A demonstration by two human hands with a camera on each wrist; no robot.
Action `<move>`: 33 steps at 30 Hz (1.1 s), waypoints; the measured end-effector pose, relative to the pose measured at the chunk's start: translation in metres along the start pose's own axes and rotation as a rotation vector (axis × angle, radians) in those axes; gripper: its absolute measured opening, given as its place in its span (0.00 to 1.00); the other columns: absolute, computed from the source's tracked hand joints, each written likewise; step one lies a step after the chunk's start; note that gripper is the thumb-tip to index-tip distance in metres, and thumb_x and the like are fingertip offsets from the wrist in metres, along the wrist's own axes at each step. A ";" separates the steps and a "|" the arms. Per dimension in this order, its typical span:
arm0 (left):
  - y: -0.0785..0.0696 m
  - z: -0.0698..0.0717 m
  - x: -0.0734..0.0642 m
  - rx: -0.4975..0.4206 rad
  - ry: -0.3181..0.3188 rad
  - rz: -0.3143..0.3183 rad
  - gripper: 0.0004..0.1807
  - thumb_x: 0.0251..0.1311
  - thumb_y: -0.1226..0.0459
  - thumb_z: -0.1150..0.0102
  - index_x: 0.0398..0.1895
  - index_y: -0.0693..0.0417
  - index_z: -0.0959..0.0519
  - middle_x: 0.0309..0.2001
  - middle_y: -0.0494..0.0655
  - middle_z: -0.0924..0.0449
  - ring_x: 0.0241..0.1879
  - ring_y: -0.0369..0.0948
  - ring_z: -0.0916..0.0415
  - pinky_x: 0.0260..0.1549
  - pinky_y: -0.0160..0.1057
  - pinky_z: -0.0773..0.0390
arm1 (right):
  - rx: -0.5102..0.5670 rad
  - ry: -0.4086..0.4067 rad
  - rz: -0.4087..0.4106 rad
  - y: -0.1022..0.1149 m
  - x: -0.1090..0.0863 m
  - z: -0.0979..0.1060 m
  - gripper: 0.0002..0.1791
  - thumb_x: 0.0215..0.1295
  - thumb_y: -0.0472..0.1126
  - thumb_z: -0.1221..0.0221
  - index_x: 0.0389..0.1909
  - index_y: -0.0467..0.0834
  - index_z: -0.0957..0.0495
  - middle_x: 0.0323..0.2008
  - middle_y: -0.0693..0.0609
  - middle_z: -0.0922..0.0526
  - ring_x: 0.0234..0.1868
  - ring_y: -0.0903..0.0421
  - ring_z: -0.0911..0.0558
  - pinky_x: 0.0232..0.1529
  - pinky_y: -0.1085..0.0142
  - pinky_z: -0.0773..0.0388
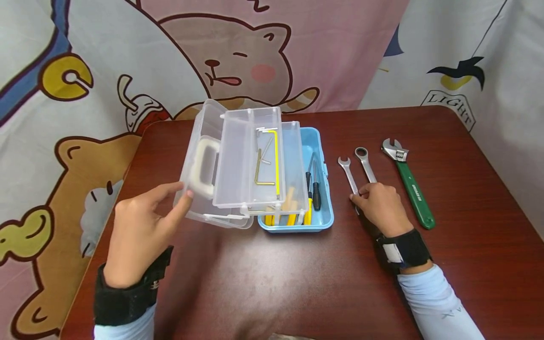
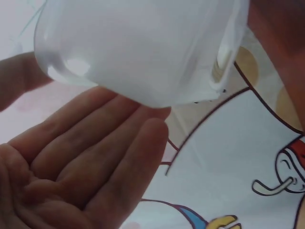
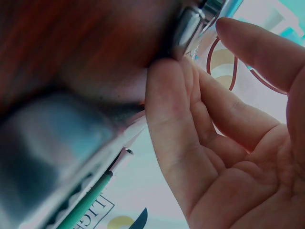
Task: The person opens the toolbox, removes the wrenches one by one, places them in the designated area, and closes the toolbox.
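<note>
My left hand (image 1: 144, 224) pinches the near left edge of the clear toolbox lid (image 1: 193, 179) between thumb and fingers; in the left wrist view the fingers (image 2: 119, 152) stretch under the lid. The lid leans open to the left of the blue toolbox base (image 1: 325, 208). A clear lift-out tray (image 1: 233, 165) over the base carries several hex keys (image 1: 258, 174), one of them yellow. My right hand (image 1: 380, 208) pinches a small open-end wrench (image 1: 348, 174) on the table by its handle. Partly hidden beneath that hand lies a ring wrench (image 1: 365, 163).
An adjustable wrench (image 1: 414, 189) with a green handle lies right of the right hand. Black-handled screwdrivers (image 1: 316, 193) and yellow-handled tools (image 1: 309, 210) lie in the base. The brown table (image 1: 255, 283) backs onto a printed cloth (image 1: 331, 56).
</note>
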State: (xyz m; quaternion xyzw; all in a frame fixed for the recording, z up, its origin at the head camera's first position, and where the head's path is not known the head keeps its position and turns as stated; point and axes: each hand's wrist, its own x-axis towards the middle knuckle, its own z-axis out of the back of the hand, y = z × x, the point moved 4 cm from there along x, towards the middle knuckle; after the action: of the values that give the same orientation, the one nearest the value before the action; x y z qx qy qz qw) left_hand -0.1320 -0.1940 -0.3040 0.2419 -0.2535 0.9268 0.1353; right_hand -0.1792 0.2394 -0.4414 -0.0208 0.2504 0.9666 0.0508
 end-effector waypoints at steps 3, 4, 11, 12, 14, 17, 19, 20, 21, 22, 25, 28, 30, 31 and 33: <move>-0.010 0.000 0.001 0.000 0.003 -0.034 0.15 0.61 0.64 0.29 0.45 0.69 0.13 0.36 0.65 0.12 0.28 0.56 0.15 0.27 0.60 0.17 | 0.001 0.004 0.001 0.000 0.000 0.000 0.17 0.69 0.44 0.33 0.41 0.31 0.14 0.23 0.45 0.20 0.24 0.49 0.25 0.21 0.61 0.33; -0.012 -0.001 0.002 -0.008 0.002 -0.041 0.14 0.61 0.66 0.29 0.45 0.69 0.13 0.36 0.65 0.12 0.25 0.54 0.16 0.25 0.56 0.16 | 0.001 0.006 0.002 0.000 0.000 0.000 0.16 0.69 0.44 0.33 0.41 0.31 0.14 0.23 0.45 0.20 0.24 0.49 0.25 0.21 0.61 0.33; -0.032 -0.003 0.011 0.008 -0.021 -0.135 0.12 0.60 0.71 0.34 0.46 0.65 0.12 0.15 0.48 0.27 0.14 0.37 0.44 0.14 0.32 0.41 | 0.008 0.006 0.010 0.001 0.000 -0.002 0.16 0.69 0.43 0.33 0.41 0.31 0.14 0.22 0.45 0.20 0.23 0.49 0.25 0.21 0.61 0.33; -0.036 -0.004 0.013 0.013 -0.025 -0.153 0.12 0.60 0.71 0.34 0.46 0.65 0.12 0.13 0.45 0.33 0.14 0.36 0.46 0.14 0.33 0.42 | 0.008 0.005 0.011 0.001 0.000 -0.002 0.16 0.69 0.43 0.33 0.41 0.31 0.14 0.22 0.45 0.20 0.23 0.49 0.25 0.21 0.61 0.33; -0.043 -0.005 0.015 0.013 -0.026 -0.177 0.12 0.60 0.70 0.33 0.46 0.63 0.12 0.12 0.42 0.38 0.14 0.35 0.48 0.14 0.34 0.44 | 0.009 0.004 0.010 0.000 0.000 -0.001 0.16 0.69 0.43 0.33 0.41 0.30 0.14 0.22 0.45 0.20 0.23 0.49 0.25 0.21 0.61 0.33; -0.054 -0.008 0.018 0.015 -0.029 -0.218 0.13 0.61 0.68 0.32 0.48 0.62 0.12 0.13 0.43 0.36 0.13 0.36 0.48 0.13 0.37 0.43 | 0.009 0.003 0.005 0.000 0.000 -0.001 0.17 0.70 0.44 0.34 0.41 0.30 0.14 0.22 0.45 0.21 0.23 0.50 0.25 0.21 0.62 0.33; -0.060 -0.011 0.018 0.001 -0.040 -0.256 0.14 0.60 0.67 0.31 0.49 0.62 0.13 0.19 0.50 0.22 0.13 0.40 0.37 0.14 0.40 0.31 | 0.011 0.004 0.003 0.000 0.000 0.000 0.17 0.70 0.44 0.34 0.41 0.30 0.14 0.22 0.45 0.21 0.22 0.50 0.25 0.20 0.62 0.33; -0.063 -0.012 0.017 -0.013 -0.043 -0.272 0.15 0.60 0.66 0.30 0.49 0.63 0.13 0.25 0.53 0.16 0.15 0.43 0.31 0.17 0.44 0.24 | 0.012 0.002 0.004 0.000 0.000 0.000 0.17 0.70 0.44 0.34 0.41 0.30 0.14 0.22 0.45 0.20 0.22 0.50 0.25 0.20 0.62 0.33; -0.066 -0.013 0.017 -0.025 -0.045 -0.296 0.16 0.60 0.66 0.31 0.50 0.64 0.14 0.33 0.56 0.12 0.20 0.47 0.23 0.22 0.48 0.18 | 0.011 0.002 0.004 0.000 0.000 0.000 0.17 0.70 0.44 0.34 0.41 0.31 0.14 0.22 0.45 0.20 0.23 0.50 0.25 0.20 0.62 0.33; -0.067 -0.015 0.017 -0.039 -0.045 -0.317 0.17 0.60 0.65 0.31 0.50 0.64 0.14 0.40 0.58 0.11 0.26 0.51 0.18 0.29 0.52 0.15 | 0.011 0.001 0.004 0.000 0.000 0.000 0.17 0.70 0.44 0.34 0.41 0.31 0.14 0.22 0.45 0.20 0.23 0.49 0.25 0.21 0.62 0.33; -0.071 -0.018 0.016 -0.100 -0.012 -0.364 0.18 0.60 0.65 0.33 0.52 0.66 0.15 0.52 0.59 0.14 0.41 0.54 0.13 0.40 0.57 0.14 | 0.010 0.000 0.005 -0.001 0.000 0.000 0.17 0.69 0.44 0.33 0.40 0.31 0.14 0.22 0.45 0.20 0.23 0.49 0.25 0.21 0.62 0.33; -0.073 -0.021 0.016 -0.157 0.047 -0.407 0.17 0.63 0.66 0.38 0.53 0.65 0.17 0.57 0.57 0.16 0.53 0.52 0.15 0.49 0.52 0.16 | 0.008 0.001 0.002 -0.001 0.000 -0.001 0.17 0.70 0.44 0.33 0.41 0.31 0.14 0.22 0.45 0.21 0.22 0.50 0.25 0.20 0.62 0.33; -0.074 -0.023 0.016 -0.199 0.083 -0.433 0.17 0.62 0.67 0.41 0.52 0.65 0.17 0.59 0.57 0.17 0.60 0.50 0.19 0.54 0.47 0.18 | 0.007 0.002 0.000 -0.002 -0.001 -0.001 0.17 0.70 0.44 0.33 0.41 0.31 0.14 0.22 0.45 0.21 0.22 0.50 0.25 0.20 0.62 0.32; -0.075 -0.025 0.017 -0.212 0.097 -0.448 0.17 0.61 0.67 0.42 0.52 0.65 0.18 0.60 0.57 0.17 0.65 0.50 0.23 0.58 0.47 0.22 | 0.005 0.001 -0.001 -0.002 -0.001 -0.001 0.17 0.70 0.44 0.33 0.41 0.31 0.14 0.22 0.45 0.20 0.22 0.50 0.25 0.20 0.62 0.32; -0.077 -0.028 0.018 -0.231 0.106 -0.476 0.17 0.60 0.67 0.41 0.52 0.64 0.18 0.61 0.59 0.19 0.70 0.53 0.29 0.64 0.48 0.26 | 0.005 0.000 -0.002 -0.002 -0.001 -0.001 0.17 0.69 0.44 0.33 0.42 0.31 0.14 0.23 0.44 0.20 0.23 0.50 0.25 0.20 0.62 0.32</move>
State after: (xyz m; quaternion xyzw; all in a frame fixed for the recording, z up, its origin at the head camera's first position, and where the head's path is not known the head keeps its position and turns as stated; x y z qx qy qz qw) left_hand -0.1291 -0.1129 -0.2845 0.2286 -0.2862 0.8452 0.3891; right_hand -0.1780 0.2406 -0.4437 -0.0209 0.2529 0.9659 0.0520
